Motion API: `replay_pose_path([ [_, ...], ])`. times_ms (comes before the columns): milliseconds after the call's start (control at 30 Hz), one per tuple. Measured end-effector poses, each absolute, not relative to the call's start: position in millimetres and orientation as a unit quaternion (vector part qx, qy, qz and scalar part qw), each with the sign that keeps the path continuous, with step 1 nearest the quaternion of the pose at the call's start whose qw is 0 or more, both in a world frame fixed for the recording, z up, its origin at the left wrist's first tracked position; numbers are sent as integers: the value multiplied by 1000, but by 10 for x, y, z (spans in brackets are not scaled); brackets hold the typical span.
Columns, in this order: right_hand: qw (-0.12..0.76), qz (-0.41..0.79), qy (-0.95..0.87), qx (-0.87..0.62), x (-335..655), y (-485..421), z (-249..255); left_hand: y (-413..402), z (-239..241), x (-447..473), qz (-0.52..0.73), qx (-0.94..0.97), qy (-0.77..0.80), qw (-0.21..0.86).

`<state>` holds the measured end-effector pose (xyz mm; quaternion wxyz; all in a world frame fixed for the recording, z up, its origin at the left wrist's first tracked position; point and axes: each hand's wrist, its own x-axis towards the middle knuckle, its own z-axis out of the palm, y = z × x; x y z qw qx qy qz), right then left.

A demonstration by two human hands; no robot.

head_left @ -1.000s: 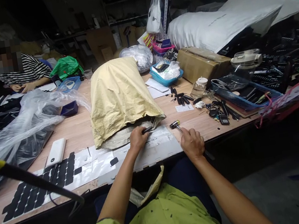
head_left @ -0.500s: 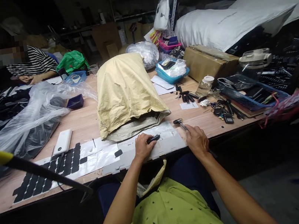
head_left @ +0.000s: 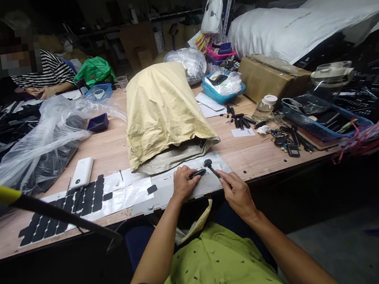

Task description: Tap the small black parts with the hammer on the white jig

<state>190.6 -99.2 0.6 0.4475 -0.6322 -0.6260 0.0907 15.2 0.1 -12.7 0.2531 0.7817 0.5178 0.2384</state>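
Observation:
My left hand (head_left: 183,183) is closed on a small black part (head_left: 199,173), which lies low over a grey board (head_left: 168,192) at the table's front edge. What kind of part it is, I cannot make out. In my right hand (head_left: 237,193) is a small hammer (head_left: 211,167), gripped by its handle, its head raised slightly beside the black part's right end. A cream woven sack (head_left: 160,113) lies just beyond both hands, its mouth facing me. White sheets with black stickers (head_left: 87,200) are spread to the left of the board.
A white power bank (head_left: 83,172) lies on the left beside clear plastic sheeting (head_left: 61,118). Rightward are small black parts (head_left: 239,119), a jar (head_left: 265,107), a blue basket (head_left: 333,126) and a cardboard box (head_left: 272,75). A person in a striped top (head_left: 47,73) sits far left.
My right hand has brought the hammer leftward, and its head is now close to the black part. My left hand keeps its hold on the part. The view has shifted slightly.

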Motion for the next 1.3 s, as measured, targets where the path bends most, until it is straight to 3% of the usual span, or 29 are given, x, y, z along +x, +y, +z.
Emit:
replay_pose_path([
  [167, 386, 103, -631, -665, 1906, -984, 33, -11, -92, 173, 229, 780, 526, 251],
  [467, 369, 114, -656, -648, 1745, -1034, 58, -37, -47, 204, 222, 773, 537, 255],
  [633, 368, 31, -615, -697, 2024, -973, -6, -42, -45, 221, 227, 767, 541, 260],
  [833, 276, -79, -550, -784, 2556, -741, -179, -43, -44, 223, 230, 766, 536, 269],
  [1000, 260, -140, -524, -799, 2565, -562, -306, -50, 1, 176, 213, 781, 521, 272],
  [1300, 231, -166, -525, -802, 2476, -537, -325, -548, -64, -406, 181, 849, 401, 291],
])
